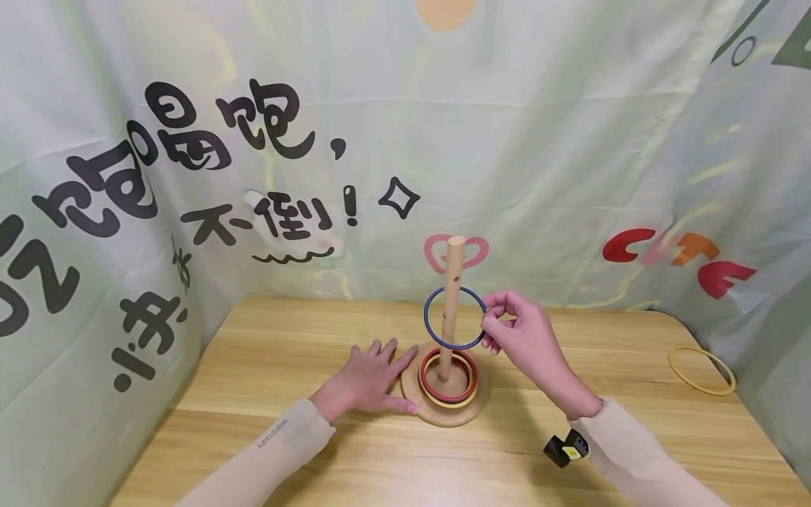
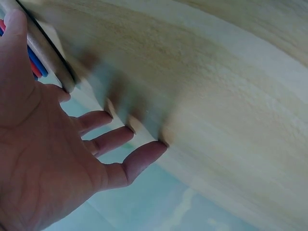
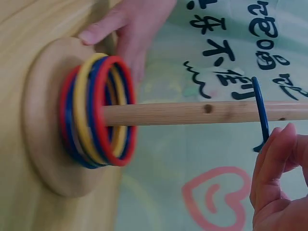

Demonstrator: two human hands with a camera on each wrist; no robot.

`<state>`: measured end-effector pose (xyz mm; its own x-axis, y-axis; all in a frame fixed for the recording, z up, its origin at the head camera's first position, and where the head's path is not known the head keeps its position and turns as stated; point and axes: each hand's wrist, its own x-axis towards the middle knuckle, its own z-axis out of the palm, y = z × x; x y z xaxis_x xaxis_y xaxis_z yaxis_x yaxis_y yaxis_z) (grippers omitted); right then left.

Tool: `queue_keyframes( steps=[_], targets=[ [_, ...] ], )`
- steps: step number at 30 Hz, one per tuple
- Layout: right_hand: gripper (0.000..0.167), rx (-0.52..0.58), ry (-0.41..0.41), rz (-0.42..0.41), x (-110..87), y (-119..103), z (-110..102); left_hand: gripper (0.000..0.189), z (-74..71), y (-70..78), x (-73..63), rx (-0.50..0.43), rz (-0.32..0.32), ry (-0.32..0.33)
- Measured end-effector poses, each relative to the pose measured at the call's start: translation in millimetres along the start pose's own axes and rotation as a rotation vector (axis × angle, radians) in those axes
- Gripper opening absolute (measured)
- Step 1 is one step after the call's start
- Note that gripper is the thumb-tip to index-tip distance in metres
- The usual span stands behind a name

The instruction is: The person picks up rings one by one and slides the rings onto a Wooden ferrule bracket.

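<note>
My right hand (image 1: 522, 334) pinches a blue ring (image 3: 261, 108) at its right edge, between thumb and fingers. This ring encircles the upright wooden peg (image 1: 451, 303) partway up, its far edge passing behind the peg. Lower down, a stack of red, blue and yellow rings (image 3: 102, 91) sits around the foot of the peg on the round wooden base (image 1: 443, 418). Left of that base, my left hand (image 1: 370, 377) has its fingers spread on the tabletop, with thumb and index fingertip at the base's edge.
A loose yellow ring (image 1: 700, 389) lies near the right end of the wooden table (image 1: 266, 359). Printed cloth (image 1: 545, 141) hangs behind the table and along both sides. At the right sleeve there is a small black device (image 1: 557, 451).
</note>
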<state>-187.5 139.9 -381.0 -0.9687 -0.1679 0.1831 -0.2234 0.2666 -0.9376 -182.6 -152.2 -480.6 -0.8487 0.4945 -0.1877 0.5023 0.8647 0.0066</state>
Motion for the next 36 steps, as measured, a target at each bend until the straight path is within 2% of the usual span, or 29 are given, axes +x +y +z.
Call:
queue_keyframes(
  steps=[6,11,19,36],
  targets=[
    [0.022,-0.047,-0.011,0.054,-5.2,21,6,0.113,2.7,-0.3,1.7,0.005,-0.003,0.014],
    [0.034,-0.042,-0.032,0.077,-10.1,41,13,0.112,-1.7,-1.2,-0.3,0.008,0.011,0.033],
    [0.041,-0.07,-0.085,0.133,-16.7,65,25,0.113,0.9,-0.9,-2.5,-0.007,-0.006,0.009],
    [0.037,-0.132,-0.104,0.184,-21.6,76,27,0.113,2.8,-0.9,1.3,0.005,0.01,0.011]
  ],
)
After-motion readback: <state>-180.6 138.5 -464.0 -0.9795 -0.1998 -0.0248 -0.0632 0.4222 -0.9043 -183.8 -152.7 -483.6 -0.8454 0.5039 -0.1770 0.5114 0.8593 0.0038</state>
